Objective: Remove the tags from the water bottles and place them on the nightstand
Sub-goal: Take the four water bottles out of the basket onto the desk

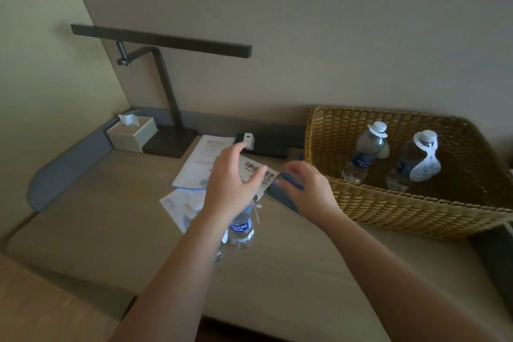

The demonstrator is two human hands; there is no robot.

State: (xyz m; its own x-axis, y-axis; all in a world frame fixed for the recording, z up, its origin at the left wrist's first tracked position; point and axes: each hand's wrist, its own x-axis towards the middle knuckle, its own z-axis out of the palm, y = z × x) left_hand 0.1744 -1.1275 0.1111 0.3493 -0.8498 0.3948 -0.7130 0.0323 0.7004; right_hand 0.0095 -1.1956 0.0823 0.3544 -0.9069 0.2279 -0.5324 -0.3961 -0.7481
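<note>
Nightstand (277, 272) fills the lower frame; wicker basket (388, 203) at 3 o'clock holds two upright tagged water bottles (363, 157), white tags (424, 158) on the necks. Desk lamp (163, 69) at 11 o'clock, tissue box (131, 134) beside its base, leaflets (205, 164) at centre. Aquafina bottle (242, 229) stands on the nightstand under the left hand (233, 183), fingers spread, gripping nothing. Right hand (308, 189) pinches something blue, blurred, can't tell what.
</note>
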